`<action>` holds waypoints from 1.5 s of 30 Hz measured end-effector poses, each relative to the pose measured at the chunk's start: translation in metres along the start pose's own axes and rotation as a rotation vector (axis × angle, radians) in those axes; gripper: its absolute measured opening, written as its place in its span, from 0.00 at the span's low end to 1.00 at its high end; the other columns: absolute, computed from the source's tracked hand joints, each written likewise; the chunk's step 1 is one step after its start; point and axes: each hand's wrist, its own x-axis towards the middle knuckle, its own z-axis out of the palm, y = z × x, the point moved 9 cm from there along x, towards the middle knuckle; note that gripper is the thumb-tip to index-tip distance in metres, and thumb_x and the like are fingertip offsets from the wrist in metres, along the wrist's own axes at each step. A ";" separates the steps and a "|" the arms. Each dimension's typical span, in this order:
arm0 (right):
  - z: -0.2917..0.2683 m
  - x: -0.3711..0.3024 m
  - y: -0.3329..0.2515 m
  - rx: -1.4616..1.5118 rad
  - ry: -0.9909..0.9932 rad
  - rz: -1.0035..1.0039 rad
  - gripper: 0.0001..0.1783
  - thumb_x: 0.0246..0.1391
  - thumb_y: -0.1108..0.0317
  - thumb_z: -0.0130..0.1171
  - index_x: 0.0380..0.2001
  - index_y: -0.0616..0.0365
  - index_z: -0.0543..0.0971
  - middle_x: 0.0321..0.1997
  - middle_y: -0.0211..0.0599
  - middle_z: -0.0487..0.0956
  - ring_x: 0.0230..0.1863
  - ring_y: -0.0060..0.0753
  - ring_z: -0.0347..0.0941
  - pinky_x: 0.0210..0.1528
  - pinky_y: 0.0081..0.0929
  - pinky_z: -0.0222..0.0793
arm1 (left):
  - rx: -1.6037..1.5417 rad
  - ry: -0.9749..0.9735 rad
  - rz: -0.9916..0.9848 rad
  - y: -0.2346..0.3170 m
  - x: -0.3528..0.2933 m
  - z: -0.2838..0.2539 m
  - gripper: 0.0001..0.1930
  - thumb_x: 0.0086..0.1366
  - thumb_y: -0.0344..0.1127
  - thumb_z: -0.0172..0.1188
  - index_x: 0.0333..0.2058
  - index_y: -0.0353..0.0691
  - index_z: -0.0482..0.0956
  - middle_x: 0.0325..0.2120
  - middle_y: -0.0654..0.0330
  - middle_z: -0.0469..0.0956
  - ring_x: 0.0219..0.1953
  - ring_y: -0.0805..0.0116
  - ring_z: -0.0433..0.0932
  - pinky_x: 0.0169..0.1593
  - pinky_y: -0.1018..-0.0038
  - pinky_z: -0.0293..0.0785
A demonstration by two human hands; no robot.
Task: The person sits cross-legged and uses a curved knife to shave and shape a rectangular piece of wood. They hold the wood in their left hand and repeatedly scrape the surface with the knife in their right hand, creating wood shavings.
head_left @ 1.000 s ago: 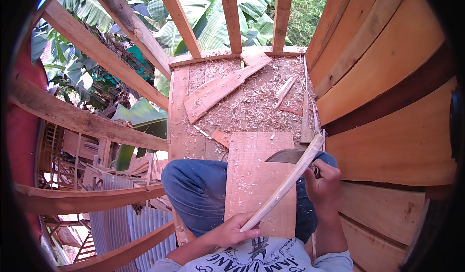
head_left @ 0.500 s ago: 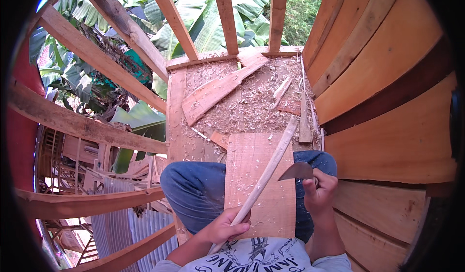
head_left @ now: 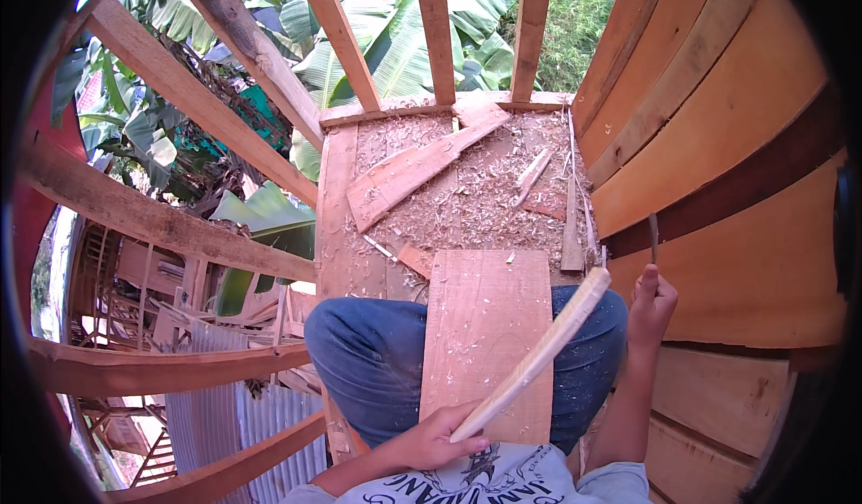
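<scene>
My left hand [head_left: 438, 439] is closed around the near end of a pale, whittled wooden stick [head_left: 534, 360]. The stick slants up and to the right, with its far end above my right knee. Out to the right, my right hand [head_left: 653, 308] grips a short curved-blade knife [head_left: 654, 239]. Its blade points upward, seen almost edge-on, well apart from the stick. The knife's handle is hidden in my fist. A flat wooden board [head_left: 485, 324] lies across my lap between my knees, dotted with a few shavings.
Beyond my knees, wood shavings [head_left: 422, 208] cover the plank floor, among them a larger cut board [head_left: 422, 167] and several offcuts such as a narrow strip [head_left: 572, 226]. A plank wall [head_left: 727, 271] stands close on my right. Spaced wooden rails [head_left: 171, 235] run along the left and front.
My right hand has moved right and up, away from the stick, and the blade has turned edge-on. The stick's far end has swung to the right and lifted.
</scene>
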 end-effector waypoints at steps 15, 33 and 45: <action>0.033 -0.011 -0.003 -0.065 -0.064 -0.172 0.36 0.54 0.37 0.50 0.10 0.58 0.58 0.09 0.29 0.52 0.12 0.22 0.51 0.16 0.26 0.44 | 0.165 -0.042 0.035 -0.001 0.003 0.018 0.25 0.63 0.39 0.55 0.54 0.32 0.63 0.24 0.62 0.68 0.28 0.76 0.66 0.33 0.77 0.64; 0.066 -0.095 -0.052 -0.089 -0.334 -0.550 0.35 0.49 0.34 0.53 0.10 0.56 0.64 0.09 0.35 0.60 0.10 0.36 0.61 0.14 0.30 0.53 | 0.211 0.103 0.029 0.022 0.008 -0.008 0.20 0.63 0.39 0.55 0.48 0.31 0.65 0.22 0.56 0.70 0.27 0.71 0.69 0.33 0.73 0.66; 0.030 -0.039 0.033 0.265 -0.252 0.179 0.30 0.61 0.43 0.43 0.15 0.55 0.61 0.11 0.24 0.59 0.11 0.12 0.53 0.12 0.13 0.45 | -0.172 0.225 0.007 -0.002 0.006 -0.055 0.14 0.64 0.41 0.54 0.28 0.42 0.59 0.16 0.69 0.61 0.12 0.86 0.58 0.13 0.86 0.52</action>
